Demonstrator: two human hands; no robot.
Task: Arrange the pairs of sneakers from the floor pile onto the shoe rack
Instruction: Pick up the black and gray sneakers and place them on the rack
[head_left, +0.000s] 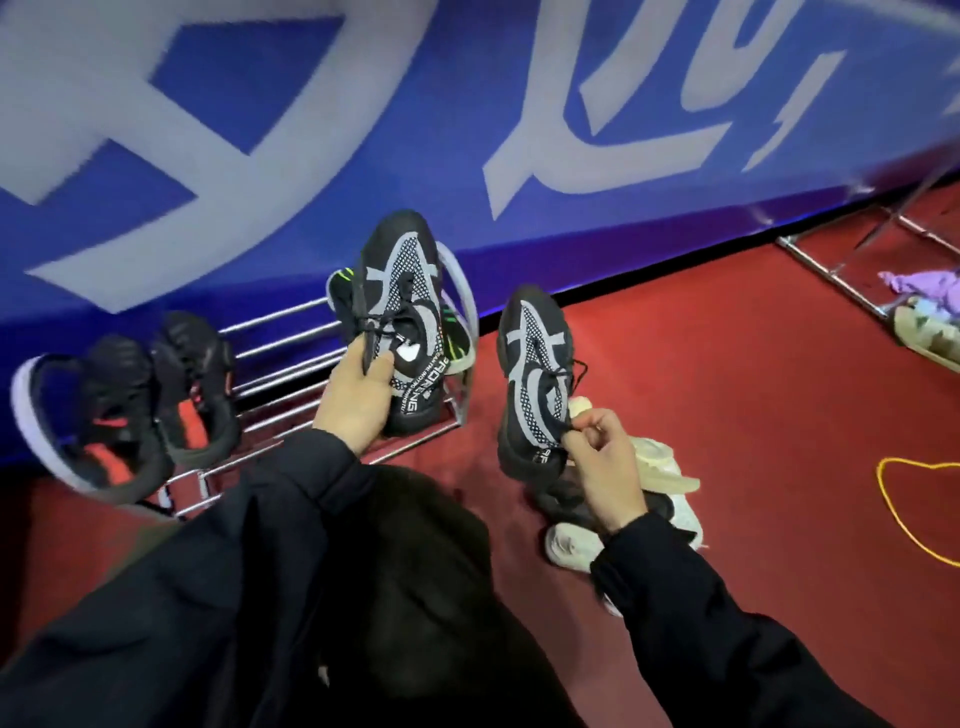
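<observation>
My left hand (356, 397) grips a black and grey sneaker (405, 306) at its collar, toe pointing up, over the right end of the metal shoe rack (291, 358). My right hand (602, 457) pinches the heel tab of the matching sneaker (535, 374), held above the floor pile. A pair of black and red sneakers (145, 405) sits on the rack's left part. A black shoe with green stripes (345, 296) sits at the rack's right end, mostly hidden behind the left-hand sneaker.
White sneakers (654, 488) and a dark shoe lie in the floor pile under my right hand on the red carpet (727, 364). A blue banner wall (363, 130) stands behind the rack. A yellow cord (904, 514) and a second metal frame (831, 270) with items lie at right.
</observation>
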